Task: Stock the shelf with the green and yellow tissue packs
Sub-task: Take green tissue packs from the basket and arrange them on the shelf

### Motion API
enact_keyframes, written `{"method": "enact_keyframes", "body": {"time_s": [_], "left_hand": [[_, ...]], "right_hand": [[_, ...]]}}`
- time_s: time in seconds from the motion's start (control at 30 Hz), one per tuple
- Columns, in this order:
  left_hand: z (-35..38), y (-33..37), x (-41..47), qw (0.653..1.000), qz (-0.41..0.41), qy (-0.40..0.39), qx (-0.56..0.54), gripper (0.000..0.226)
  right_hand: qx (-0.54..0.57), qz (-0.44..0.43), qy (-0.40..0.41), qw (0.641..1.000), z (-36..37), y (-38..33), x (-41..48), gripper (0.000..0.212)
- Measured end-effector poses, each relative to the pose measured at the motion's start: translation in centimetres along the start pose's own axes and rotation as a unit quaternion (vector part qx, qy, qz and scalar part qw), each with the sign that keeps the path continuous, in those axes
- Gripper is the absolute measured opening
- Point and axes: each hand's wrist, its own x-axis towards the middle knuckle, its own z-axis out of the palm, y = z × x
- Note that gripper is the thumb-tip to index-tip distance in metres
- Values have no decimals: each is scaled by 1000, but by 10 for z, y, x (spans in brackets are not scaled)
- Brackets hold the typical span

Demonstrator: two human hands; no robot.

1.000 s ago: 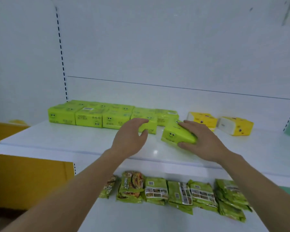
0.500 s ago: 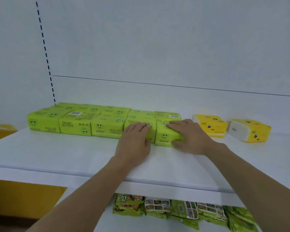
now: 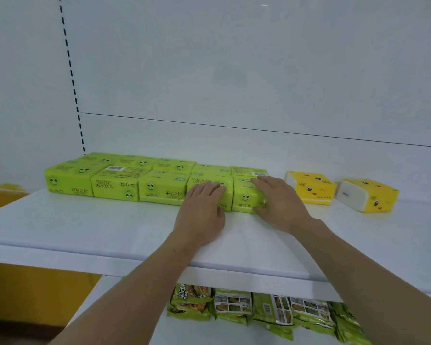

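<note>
Right grip [image 3: 279, 202] clamped on end green pack [image 3: 244, 197], thumb at front; left grip [image 3: 202, 210] flat, fingers straight, pressing neighbouring green pack [image 3: 198, 181] on shelf [image 3: 110, 225].

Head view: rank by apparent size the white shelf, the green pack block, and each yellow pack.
1. White shelf
2. Green pack block
3. Left yellow pack and right yellow pack: too alike to rank.

Green snack packets [image 3: 259, 311] below.
</note>
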Motion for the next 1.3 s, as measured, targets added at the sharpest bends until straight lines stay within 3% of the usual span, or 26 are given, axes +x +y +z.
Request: {"method": "enact_keyframes", "body": {"time_s": [0.13,0.27,0.47,0.57,0.67,0.83,0.97,1.1,1.23,1.3], "left_hand": [[-5,1,1,998,6,24,-61,50],[-34,18,-22,976,-12,35,-215,43],[-73,56,-138,916,-61,89,-386,33],[-50,49,-212,901,-118,73,-410,32],[-10,36,-288,876,-232,-12,-423,32],[62,17,-407,773,-445,-104,-440,27],[114,9,-489,727,-527,-160,-410,22],[169,3,-563,667,-596,-181,-408,21],[222,1,-629,589,-650,-168,-449,19],[245,-3,-659,568,-666,-177,-450,20]], "right_hand": [[112,-12,80,990,-4,-18,-44,55],[261,-27,133,956,-19,-60,-107,44],[384,-58,123,913,6,-114,-190,39],[410,-18,37,911,56,-123,-226,42],[412,49,-78,907,118,-129,-265,40],[350,142,-259,889,226,-138,-342,38],[262,131,-394,871,311,-144,-409,46],[205,118,-520,821,386,-149,-465,54],[195,159,-578,776,474,-160,-522,60],[206,201,-596,750,519,-174,-548,65]]}}
